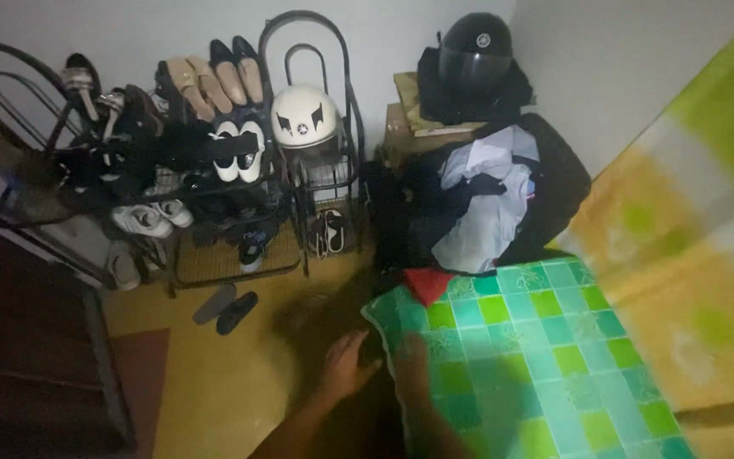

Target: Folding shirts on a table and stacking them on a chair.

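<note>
A mattress covered in a green and teal checked sheet [545, 340] fills the lower right. My left hand [346, 365] rests against the sheet's near-left edge, fingers stretched toward the mattress side. Just to its right, my right hand [409, 365] lies on top of the sheet close to the same corner. It is dark and blurred, so its grip is unclear. A red cloth [426, 285] pokes out at the far corner of the mattress.
A metal shoe rack [184, 183] packed with several shoes stands at the back left, with a white helmet [303, 117] on it. A black helmet [473, 51] tops some boxes above a clothes pile [486, 200]. Dark slippers [225, 308] lie on the yellow floor. A yellow-green cloth [707, 221] hangs at right.
</note>
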